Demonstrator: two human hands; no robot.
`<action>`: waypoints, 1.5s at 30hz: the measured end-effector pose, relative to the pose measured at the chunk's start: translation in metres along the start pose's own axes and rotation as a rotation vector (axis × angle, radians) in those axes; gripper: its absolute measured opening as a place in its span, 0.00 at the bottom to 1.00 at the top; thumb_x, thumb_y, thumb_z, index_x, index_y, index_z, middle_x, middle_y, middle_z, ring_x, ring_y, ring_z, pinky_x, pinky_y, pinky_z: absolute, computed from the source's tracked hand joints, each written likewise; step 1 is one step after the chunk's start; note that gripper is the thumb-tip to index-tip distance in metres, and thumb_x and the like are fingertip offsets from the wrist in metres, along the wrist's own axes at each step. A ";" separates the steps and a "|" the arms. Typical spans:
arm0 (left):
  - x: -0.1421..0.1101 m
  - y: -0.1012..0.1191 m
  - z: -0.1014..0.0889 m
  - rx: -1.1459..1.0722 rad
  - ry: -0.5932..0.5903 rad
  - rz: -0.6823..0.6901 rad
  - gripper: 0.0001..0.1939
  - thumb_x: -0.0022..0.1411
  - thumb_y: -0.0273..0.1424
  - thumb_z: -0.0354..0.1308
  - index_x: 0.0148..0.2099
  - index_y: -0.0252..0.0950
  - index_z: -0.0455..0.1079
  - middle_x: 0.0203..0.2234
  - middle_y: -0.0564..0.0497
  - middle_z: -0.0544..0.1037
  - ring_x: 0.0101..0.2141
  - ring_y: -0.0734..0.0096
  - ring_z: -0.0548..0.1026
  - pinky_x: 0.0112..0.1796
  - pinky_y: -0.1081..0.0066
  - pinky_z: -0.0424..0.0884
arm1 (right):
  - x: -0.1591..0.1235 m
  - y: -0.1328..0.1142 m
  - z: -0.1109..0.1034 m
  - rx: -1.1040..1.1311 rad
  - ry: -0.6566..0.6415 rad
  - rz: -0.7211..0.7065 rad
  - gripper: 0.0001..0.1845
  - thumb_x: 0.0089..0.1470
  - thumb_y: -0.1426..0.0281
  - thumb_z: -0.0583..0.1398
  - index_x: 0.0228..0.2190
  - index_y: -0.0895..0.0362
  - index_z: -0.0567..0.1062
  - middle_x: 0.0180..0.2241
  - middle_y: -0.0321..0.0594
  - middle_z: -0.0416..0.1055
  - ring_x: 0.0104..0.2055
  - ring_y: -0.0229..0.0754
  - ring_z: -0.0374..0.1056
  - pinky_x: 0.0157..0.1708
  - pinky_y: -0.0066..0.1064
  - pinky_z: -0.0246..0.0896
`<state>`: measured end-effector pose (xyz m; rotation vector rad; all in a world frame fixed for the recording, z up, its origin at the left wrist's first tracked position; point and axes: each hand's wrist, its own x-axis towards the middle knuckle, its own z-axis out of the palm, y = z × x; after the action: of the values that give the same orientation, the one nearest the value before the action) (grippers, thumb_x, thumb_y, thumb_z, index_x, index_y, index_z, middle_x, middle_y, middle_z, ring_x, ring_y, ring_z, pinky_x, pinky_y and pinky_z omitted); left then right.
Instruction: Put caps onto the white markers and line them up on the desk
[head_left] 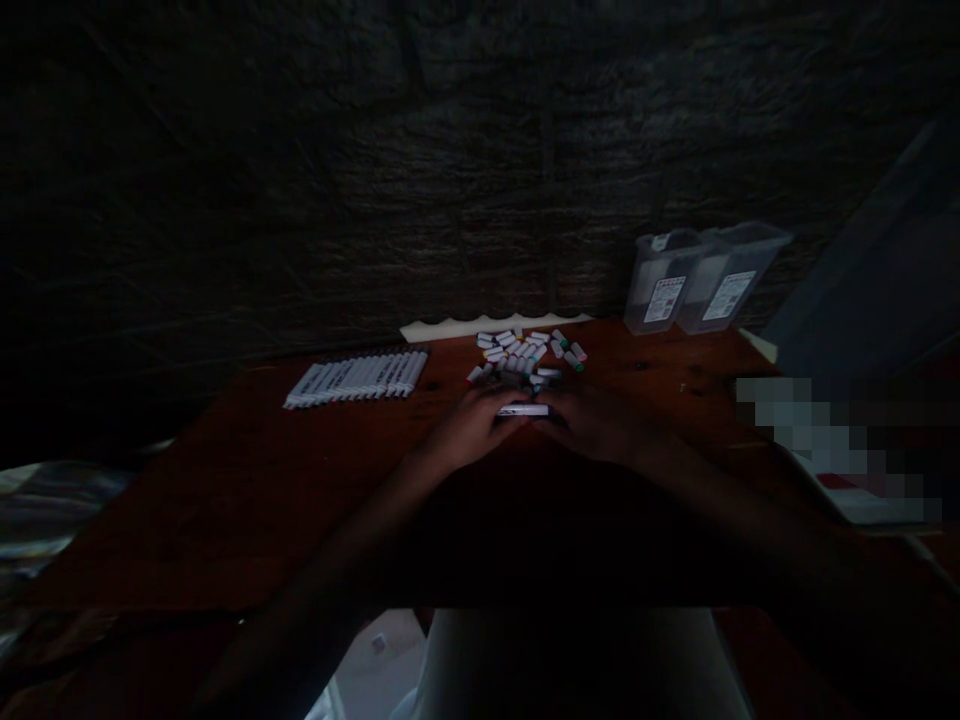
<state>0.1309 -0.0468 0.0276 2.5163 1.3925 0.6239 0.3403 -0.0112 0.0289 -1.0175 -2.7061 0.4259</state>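
Both my hands meet over the middle of the wooden table, pinching one white marker (pixel 523 410) with a dark end at its right. My left hand (pixel 471 425) grips the marker's left part, and my right hand (pixel 592 422) closes round its dark right end. Just beyond my fingers lies a loose pile of short marker caps (pixel 517 350), white with coloured ends in red, green, yellow and blue. Off to the left, a row of white markers (pixel 358 376) lies side by side. Dim light hides the finer detail of my fingers.
Two clear plastic containers (pixel 660 285) with labels stand at the table's back right. A pale wavy-edged strip (pixel 487 325) lies along the stone wall (pixel 337 180). The wooden table's (pixel 225 480) front edge is near my lap. A partly blurred pale object (pixel 862 500) sits at the right.
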 end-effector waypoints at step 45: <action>0.011 0.000 -0.014 -1.392 0.416 -0.513 0.15 0.51 0.34 0.70 0.39 0.33 0.74 0.37 0.48 0.80 0.40 0.67 0.79 0.46 0.66 0.74 | 0.007 -0.008 0.001 0.260 0.261 0.022 0.10 0.60 0.65 0.57 0.38 0.54 0.78 0.36 0.38 0.78 0.33 0.39 0.72 0.36 0.31 0.63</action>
<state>0.1298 -0.0380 0.0433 0.9386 0.9898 1.3742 0.3297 -0.0124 0.0313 -0.9566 -2.3392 0.5871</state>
